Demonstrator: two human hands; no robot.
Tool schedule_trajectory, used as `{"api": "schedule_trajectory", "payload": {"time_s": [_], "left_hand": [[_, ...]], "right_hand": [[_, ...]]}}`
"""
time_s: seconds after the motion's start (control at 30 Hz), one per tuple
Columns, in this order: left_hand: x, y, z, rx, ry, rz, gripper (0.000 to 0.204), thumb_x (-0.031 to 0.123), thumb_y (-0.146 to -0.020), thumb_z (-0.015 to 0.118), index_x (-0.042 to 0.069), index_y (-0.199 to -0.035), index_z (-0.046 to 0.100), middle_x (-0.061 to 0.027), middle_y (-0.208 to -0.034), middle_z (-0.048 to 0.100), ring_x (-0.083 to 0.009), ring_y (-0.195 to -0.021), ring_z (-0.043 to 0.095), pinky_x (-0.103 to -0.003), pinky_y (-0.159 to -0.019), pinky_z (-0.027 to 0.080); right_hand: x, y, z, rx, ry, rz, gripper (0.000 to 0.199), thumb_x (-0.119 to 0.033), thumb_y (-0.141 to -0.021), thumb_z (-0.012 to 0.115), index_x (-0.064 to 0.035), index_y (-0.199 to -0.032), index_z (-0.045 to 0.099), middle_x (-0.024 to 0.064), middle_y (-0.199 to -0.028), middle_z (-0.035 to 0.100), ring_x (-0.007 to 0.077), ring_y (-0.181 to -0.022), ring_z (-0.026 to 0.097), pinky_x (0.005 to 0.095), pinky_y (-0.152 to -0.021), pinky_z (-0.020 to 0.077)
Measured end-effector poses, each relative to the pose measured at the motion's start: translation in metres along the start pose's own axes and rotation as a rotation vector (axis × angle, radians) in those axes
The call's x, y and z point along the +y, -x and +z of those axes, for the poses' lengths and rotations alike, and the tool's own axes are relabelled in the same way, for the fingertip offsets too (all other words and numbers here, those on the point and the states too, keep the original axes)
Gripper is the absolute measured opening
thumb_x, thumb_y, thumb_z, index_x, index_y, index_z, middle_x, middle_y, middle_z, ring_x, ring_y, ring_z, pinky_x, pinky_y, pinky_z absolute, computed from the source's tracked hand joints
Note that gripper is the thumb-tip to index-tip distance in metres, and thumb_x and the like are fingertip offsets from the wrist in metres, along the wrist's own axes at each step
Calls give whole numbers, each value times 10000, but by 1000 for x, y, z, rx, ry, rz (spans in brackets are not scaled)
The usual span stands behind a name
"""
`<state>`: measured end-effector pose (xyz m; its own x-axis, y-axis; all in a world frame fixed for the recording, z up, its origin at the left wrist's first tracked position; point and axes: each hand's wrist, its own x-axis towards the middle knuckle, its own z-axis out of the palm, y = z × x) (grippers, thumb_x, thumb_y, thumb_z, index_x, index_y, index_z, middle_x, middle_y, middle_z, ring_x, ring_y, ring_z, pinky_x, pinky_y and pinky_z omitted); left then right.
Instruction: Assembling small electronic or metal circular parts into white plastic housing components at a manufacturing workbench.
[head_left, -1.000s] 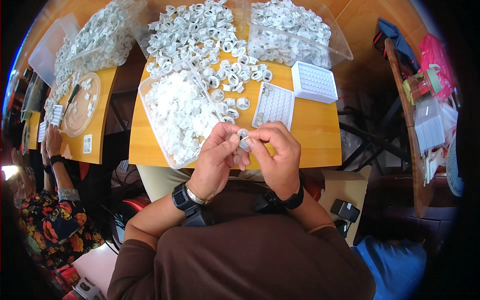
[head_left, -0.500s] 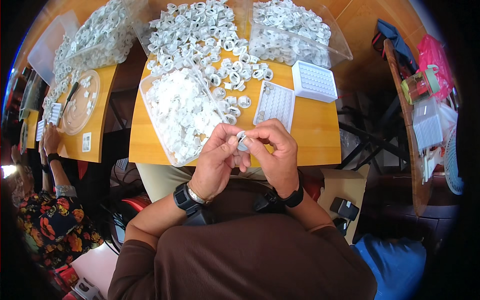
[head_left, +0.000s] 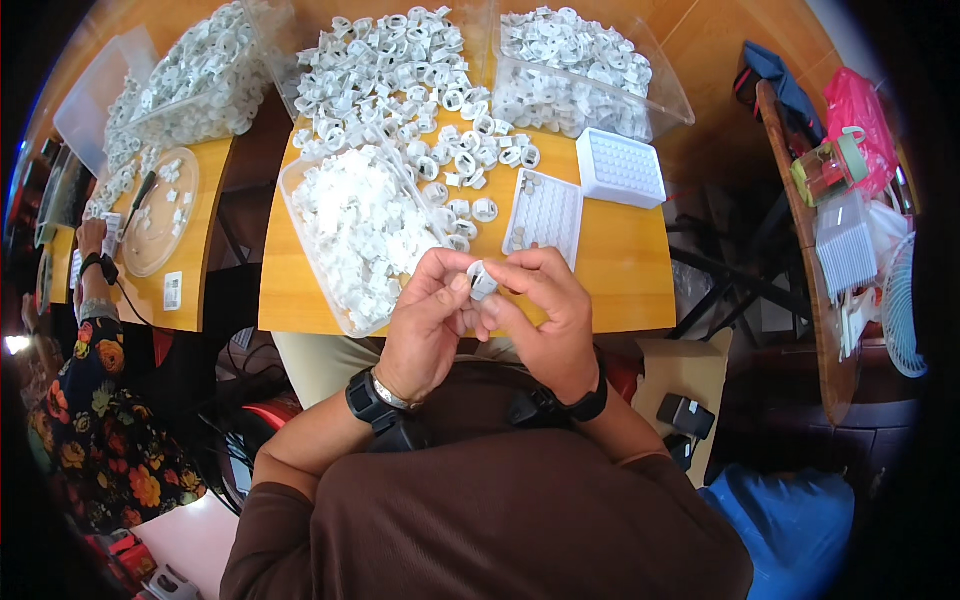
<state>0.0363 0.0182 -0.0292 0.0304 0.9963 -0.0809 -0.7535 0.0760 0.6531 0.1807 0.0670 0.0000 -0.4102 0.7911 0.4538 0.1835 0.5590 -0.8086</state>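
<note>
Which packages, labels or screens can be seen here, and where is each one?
White label: small rectangle lying flat on the left table's near edge.
Pink plastic bag: crumpled, on the right-hand shelf, far end.
Clear packet of white sticks: upright on the same shelf, nearer.
No screen is visible.

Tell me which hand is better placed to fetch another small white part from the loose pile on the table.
Probably the left hand. It sits right by the loose white rings and the clear tray. The right hand lies nearer the white grid tray. Both hands pinch one small white part.
</note>
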Motion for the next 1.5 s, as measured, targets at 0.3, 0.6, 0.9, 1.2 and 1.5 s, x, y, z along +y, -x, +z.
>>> {"api": "schedule_trajectory", "payload": {"time_s": [0.3, 0.6, 0.9, 1.2, 1.5], "left_hand": [[5, 0, 5, 53, -19, 14, 176, 176, -968, 494, 54, -1093, 488, -43, -912, 600, -90, -737, 583, -234, -638, 479], [28, 4, -9, -20, -17, 131, 248, 224, -963, 467, 41, -1130, 470, -107, -897, 605, -162, -712, 582, -261, -626, 461], [58, 15, -28, 21, 28, 290, 329, 239, -959, 462, -15, -1167, 481, -124, -829, 590, -180, -680, 570, -271, -602, 447], [70, 32, -53, 118, 70, 329, 338, 244, -956, 466, -17, -1170, 475, -139, -822, 580, -196, -656, 567, -279, -590, 453], [70, 34, -59, 105, 102, 341, 352, 236, -951, 480, -25, -1186, 463, -157, -840, 579, -203, -666, 573, -281, -584, 464]], "right_hand": [[-4, -4, 2, -24, 110, -118, 328, -3, -693, 739, -20, -1011, 661, 95, -932, 590, 226, -804, 605, 307, -684, 492], [8, -41, -18, 16, 196, 64, 245, -63, -742, 717, -30, -977, 654, 97, -862, 608, 227, -745, 603, 312, -668, 495], [36, -49, -7, -218, 510, 66, 212, -90, -750, 680, -26, -951, 662, 106, -870, 605, 258, -825, 595, 342, -736, 484], [34, -58, -4, -320, 523, 89, 211, -134, -745, 686, -44, -935, 664, 102, -858, 606, 284, -850, 587, 368, -745, 472], [0, -79, 54, -411, 266, -143, 191, -180, -757, 691, -56, -901, 665, 99, -858, 613, 297, -845, 585, 367, -738, 477]]}}
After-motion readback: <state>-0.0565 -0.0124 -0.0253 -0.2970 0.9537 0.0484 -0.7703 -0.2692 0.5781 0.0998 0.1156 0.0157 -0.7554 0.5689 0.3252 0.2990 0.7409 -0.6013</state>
